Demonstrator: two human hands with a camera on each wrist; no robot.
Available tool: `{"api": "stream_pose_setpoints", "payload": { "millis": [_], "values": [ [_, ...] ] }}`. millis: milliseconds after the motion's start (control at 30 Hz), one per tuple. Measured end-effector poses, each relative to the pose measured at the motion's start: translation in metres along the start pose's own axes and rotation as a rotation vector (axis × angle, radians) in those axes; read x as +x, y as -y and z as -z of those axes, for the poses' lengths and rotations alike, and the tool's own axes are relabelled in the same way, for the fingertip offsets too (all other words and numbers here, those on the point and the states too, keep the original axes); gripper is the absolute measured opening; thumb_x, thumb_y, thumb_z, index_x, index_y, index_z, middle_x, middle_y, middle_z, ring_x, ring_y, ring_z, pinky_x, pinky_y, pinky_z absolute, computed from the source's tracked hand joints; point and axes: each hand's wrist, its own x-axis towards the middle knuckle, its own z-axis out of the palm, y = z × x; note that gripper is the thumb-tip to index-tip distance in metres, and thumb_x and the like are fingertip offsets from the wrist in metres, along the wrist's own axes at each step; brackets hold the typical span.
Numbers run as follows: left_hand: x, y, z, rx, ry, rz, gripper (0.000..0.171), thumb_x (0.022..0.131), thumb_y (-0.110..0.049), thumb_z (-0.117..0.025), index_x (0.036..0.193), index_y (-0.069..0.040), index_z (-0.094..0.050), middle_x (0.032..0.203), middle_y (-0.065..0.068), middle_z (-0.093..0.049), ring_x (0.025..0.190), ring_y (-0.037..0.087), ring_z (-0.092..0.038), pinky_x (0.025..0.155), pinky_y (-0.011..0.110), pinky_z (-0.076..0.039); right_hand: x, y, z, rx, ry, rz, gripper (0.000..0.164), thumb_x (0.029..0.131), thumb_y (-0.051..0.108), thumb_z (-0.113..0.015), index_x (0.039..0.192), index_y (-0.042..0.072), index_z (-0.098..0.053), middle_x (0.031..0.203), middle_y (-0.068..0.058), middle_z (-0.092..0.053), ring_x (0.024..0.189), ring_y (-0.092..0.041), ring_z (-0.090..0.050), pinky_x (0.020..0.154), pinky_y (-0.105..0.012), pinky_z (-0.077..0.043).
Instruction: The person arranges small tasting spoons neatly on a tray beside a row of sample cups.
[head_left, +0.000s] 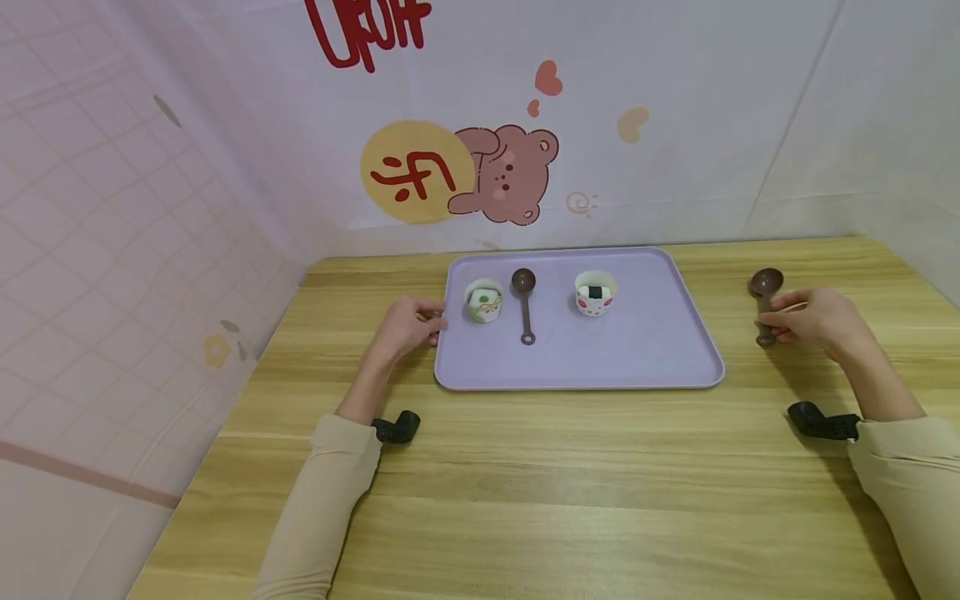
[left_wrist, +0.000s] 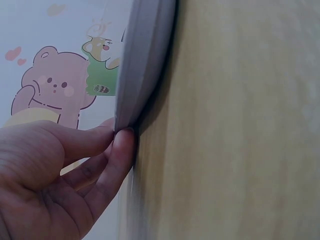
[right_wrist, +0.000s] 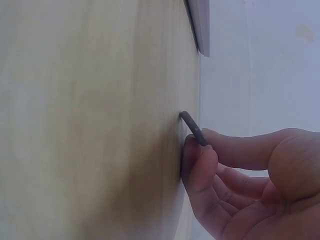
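A lilac tray (head_left: 645, 350) lies on the wooden table, and my left hand (head_left: 408, 325) pinches its left rim between thumb and fingers, as the left wrist view also shows at the tray's edge (left_wrist: 145, 60). Off the tray's right side, my right hand (head_left: 821, 321) holds a brown measuring spoon (head_left: 767, 282) by its handle, bowl pointing away. In the right wrist view the spoon's handle end (right_wrist: 192, 127) sticks out from between thumb and fingers, close to the table. A second brown measuring spoon (head_left: 525, 308) lies on the tray.
Left of the tray's spoon stands a small patterned cup (head_left: 484, 312) with a white-and-green piece inside. To its right, another cup (head_left: 593, 305) holds a white piece with a black band. A printed cloth wall (head_left: 675, 167) rises behind the table (head_left: 570, 500).
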Motion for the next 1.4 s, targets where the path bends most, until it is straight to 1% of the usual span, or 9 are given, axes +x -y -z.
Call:
{"api": "stream_pose_setpoints", "payload": {
  "millis": [200, 267, 400, 600, 700, 900, 1067, 1300, 1400],
  "values": [
    [0.000, 0.000, 0.000, 0.005, 0.001, -0.004, 0.039, 0.095, -0.003, -0.069, 0.133, 0.002, -0.064, 0.108, 0.019, -0.067, 0.071, 0.018, -0.066, 0.070, 0.029, -0.060, -0.001, 0.001, 0.000, 0.006, -0.012, -0.008, 0.053, 0.097, 0.021, -0.069, 0.126, -0.020, -0.051, 0.085, -0.004, -0.073, 0.064, -0.008, -0.068, 0.054, -0.028, -0.051],
    [0.001, 0.000, -0.001, 0.007, -0.002, -0.009, 0.038, 0.095, -0.003, -0.069, 0.133, 0.002, -0.064, 0.107, 0.019, -0.068, 0.071, 0.018, -0.066, 0.069, 0.028, -0.060, -0.001, 0.001, 0.000, 0.019, -0.020, -0.003, 0.053, 0.097, 0.021, -0.069, 0.126, -0.020, -0.051, 0.085, -0.005, -0.073, 0.064, -0.008, -0.068, 0.055, -0.026, -0.054],
    [0.001, 0.000, -0.001, 0.004, -0.003, -0.008, 0.038, 0.095, -0.002, -0.070, 0.132, 0.002, -0.065, 0.106, 0.019, -0.067, 0.070, 0.018, -0.066, 0.068, 0.028, -0.060, -0.001, 0.002, -0.001, 0.024, -0.041, 0.010, 0.053, 0.097, 0.022, -0.068, 0.125, -0.019, -0.051, 0.085, -0.005, -0.074, 0.064, -0.008, -0.068, 0.057, -0.025, -0.055],
    [0.001, 0.000, -0.001, -0.005, -0.002, 0.006, 0.038, 0.095, -0.003, -0.069, 0.133, 0.002, -0.064, 0.107, 0.020, -0.067, 0.070, 0.017, -0.065, 0.068, 0.028, -0.060, -0.001, 0.004, -0.001, -0.001, -0.070, 0.030, 0.051, 0.099, 0.025, -0.065, 0.123, -0.018, -0.052, 0.080, -0.003, -0.073, 0.062, -0.011, -0.069, 0.056, -0.023, -0.053],
    [0.001, 0.000, -0.001, -0.008, -0.001, 0.014, 0.039, 0.095, -0.003, -0.069, 0.133, 0.002, -0.064, 0.108, 0.019, -0.066, 0.070, 0.017, -0.065, 0.068, 0.027, -0.059, 0.000, 0.006, -0.001, -0.001, -0.085, 0.035, 0.050, 0.099, 0.026, -0.065, 0.122, -0.017, -0.053, 0.078, 0.000, -0.072, 0.062, -0.010, -0.068, 0.055, -0.024, -0.053],
    [0.002, 0.000, -0.001, -0.013, 0.002, 0.021, 0.039, 0.095, -0.003, -0.069, 0.134, 0.002, -0.064, 0.108, 0.019, -0.066, 0.070, 0.016, -0.064, 0.069, 0.027, -0.059, 0.000, 0.009, -0.002, 0.012, -0.101, 0.050, 0.050, 0.099, 0.025, -0.064, 0.123, -0.018, -0.052, 0.079, 0.000, -0.072, 0.062, -0.011, -0.069, 0.056, -0.025, -0.055],
    [0.001, 0.000, -0.001, -0.015, 0.001, 0.022, 0.039, 0.095, -0.003, -0.069, 0.133, 0.002, -0.064, 0.109, 0.019, -0.066, 0.070, 0.016, -0.064, 0.069, 0.027, -0.059, 0.000, 0.010, -0.002, 0.012, -0.116, 0.050, 0.049, 0.100, 0.025, -0.064, 0.123, -0.016, -0.053, 0.078, -0.001, -0.073, 0.062, -0.011, -0.069, 0.055, -0.021, -0.053],
    [0.001, -0.001, 0.000, -0.018, -0.001, 0.016, 0.038, 0.095, -0.003, -0.069, 0.133, 0.002, -0.064, 0.108, 0.019, -0.066, 0.070, 0.016, -0.064, 0.069, 0.027, -0.059, -0.001, 0.017, -0.003, 0.016, -0.133, 0.072, 0.047, 0.100, 0.023, -0.063, 0.124, -0.016, -0.053, 0.081, -0.006, -0.074, 0.063, -0.012, -0.070, 0.057, -0.018, -0.052],
    [0.001, 0.000, 0.000, -0.013, 0.001, 0.015, 0.038, 0.095, -0.003, -0.069, 0.133, 0.002, -0.064, 0.108, 0.019, -0.067, 0.071, 0.017, -0.064, 0.069, 0.027, -0.059, -0.002, 0.021, -0.003, 0.000, -0.141, 0.080, 0.046, 0.100, 0.023, -0.063, 0.123, -0.016, -0.054, 0.079, -0.004, -0.074, 0.062, -0.010, -0.069, 0.055, -0.016, -0.049]
  ]
}}
